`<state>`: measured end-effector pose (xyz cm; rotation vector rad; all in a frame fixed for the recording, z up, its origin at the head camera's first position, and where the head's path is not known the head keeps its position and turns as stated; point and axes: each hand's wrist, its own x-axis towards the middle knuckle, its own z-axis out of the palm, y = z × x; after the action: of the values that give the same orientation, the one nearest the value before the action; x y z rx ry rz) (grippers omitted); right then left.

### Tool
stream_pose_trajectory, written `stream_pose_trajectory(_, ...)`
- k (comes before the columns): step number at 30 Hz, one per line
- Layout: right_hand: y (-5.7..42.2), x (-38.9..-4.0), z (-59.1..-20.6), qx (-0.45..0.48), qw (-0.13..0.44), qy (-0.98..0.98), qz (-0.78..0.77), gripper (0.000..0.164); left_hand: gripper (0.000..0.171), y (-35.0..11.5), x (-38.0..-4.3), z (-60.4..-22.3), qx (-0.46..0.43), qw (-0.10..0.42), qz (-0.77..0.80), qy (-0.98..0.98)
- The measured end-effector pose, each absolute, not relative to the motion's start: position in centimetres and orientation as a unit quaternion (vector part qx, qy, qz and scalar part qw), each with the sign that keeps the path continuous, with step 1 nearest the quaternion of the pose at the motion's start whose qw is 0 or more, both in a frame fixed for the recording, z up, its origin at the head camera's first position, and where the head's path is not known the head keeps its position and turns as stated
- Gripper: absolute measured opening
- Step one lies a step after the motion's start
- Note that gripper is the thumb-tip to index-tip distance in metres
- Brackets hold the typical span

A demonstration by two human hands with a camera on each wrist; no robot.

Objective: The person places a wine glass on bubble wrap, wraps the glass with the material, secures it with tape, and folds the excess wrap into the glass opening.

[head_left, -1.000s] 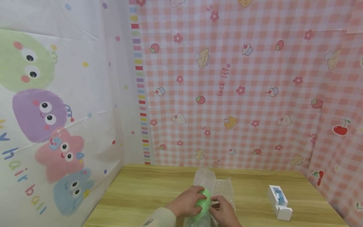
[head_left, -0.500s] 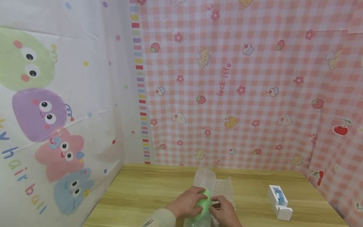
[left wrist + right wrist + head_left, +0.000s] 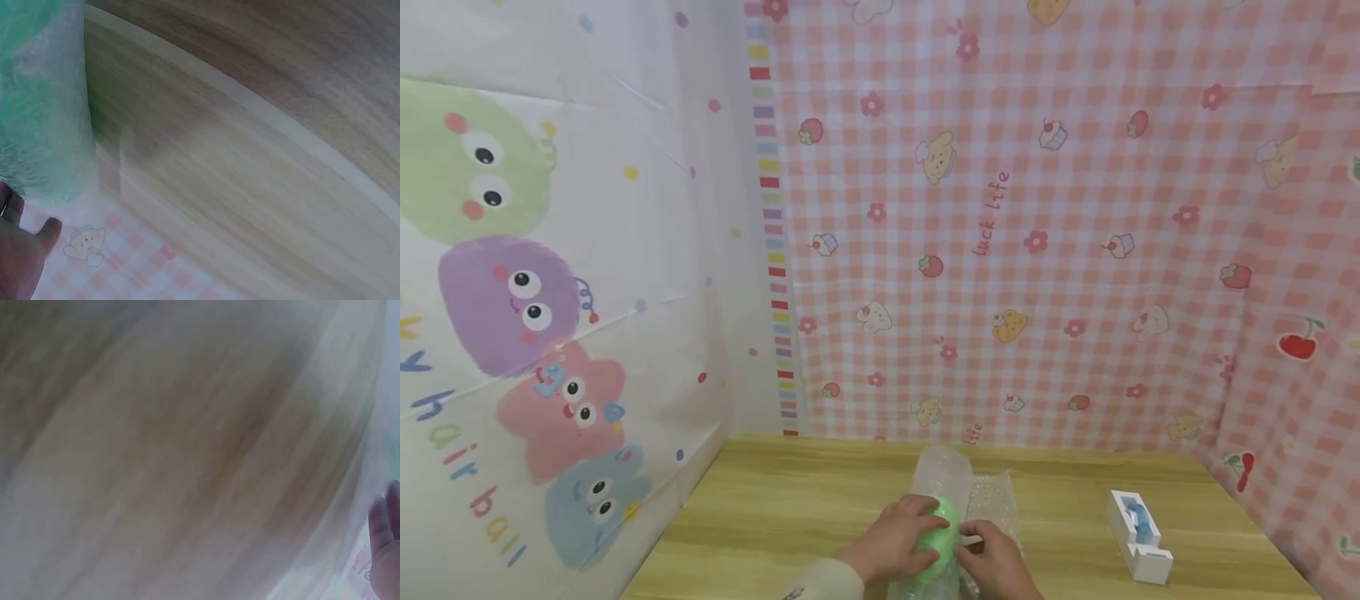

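Observation:
A rounded bright green object (image 3: 943, 540) lies in a roll of clear bubble wrap (image 3: 942, 472) near the table's front edge. My left hand (image 3: 891, 537) grips the green object from the left, fingers bent over its top. From the right, my right hand (image 3: 998, 567) pinches at the wrap's edge with thumb and forefinger. A loose flap of wrap spreads out behind that hand. In the left wrist view, the green shows through the cloudy wrap at upper left. Only part of the right hand (image 3: 384, 562) appears in the right wrist view.
A white tape dispenser (image 3: 1138, 537) with a blue roll stands on the wood-grain table (image 3: 790, 492) at the right. A pink checked curtain (image 3: 1037, 192) hangs behind the table. A white printed sheet (image 3: 647, 350) with cartoon faces covers the left side.
The view tilts very slightly. Both hands stay at the green object and its wrap, with hardly any movement.

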<state>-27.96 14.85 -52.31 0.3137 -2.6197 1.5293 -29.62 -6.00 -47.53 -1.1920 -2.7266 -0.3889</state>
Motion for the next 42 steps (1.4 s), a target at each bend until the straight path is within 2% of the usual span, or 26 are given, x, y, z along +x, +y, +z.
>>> stream_pose_trajectory(8, 15.2, -28.1, -52.3, 0.090, 0.027, -0.865, 0.493, 0.031, 0.040, -5.9, -29.7, -46.9, -0.420, 0.069, -0.140, -0.894)
stream_pose_trajectory(13, 14.9, -28.1, -52.2, 0.087, 0.019, -0.867, 0.490, 0.030, 0.037, -6.2, -29.8, -46.8, -0.410, 0.050, -0.158, -0.897)
stream_pose_trajectory(17, 14.6, -28.0, -52.3, 0.104, 0.027, -0.866, 0.488, 0.027, 0.035, -6.4, -29.9, -46.7, -0.410, 0.042, -0.157, -0.898)
stream_pose_trajectory(26, 14.7, -28.2, -52.6, 0.134, 0.055, -0.871, 0.470, 0.021, 0.035, -6.1, -30.1, -46.6, -0.439, 0.082, -0.109, -0.888)
stream_pose_trajectory(31, 14.7, -28.2, -52.4, 0.117, 0.068, -0.863, 0.486, 0.023, 0.036, -5.6, -30.0, -46.6, -0.428, 0.069, -0.095, -0.896)
stream_pose_trajectory(36, 14.1, -28.2, -52.1, 0.096, 0.041, -0.852, 0.512, 0.030, 0.035, -5.7, -29.9, -46.7, -0.415, 0.056, -0.120, -0.900)
stream_pose_trajectory(42, 13.9, -28.4, -51.9, 0.086, -0.001, -0.844, 0.530, 0.034, 0.037, -6.4, -29.9, -46.9, -0.359, 0.029, -0.184, -0.915)
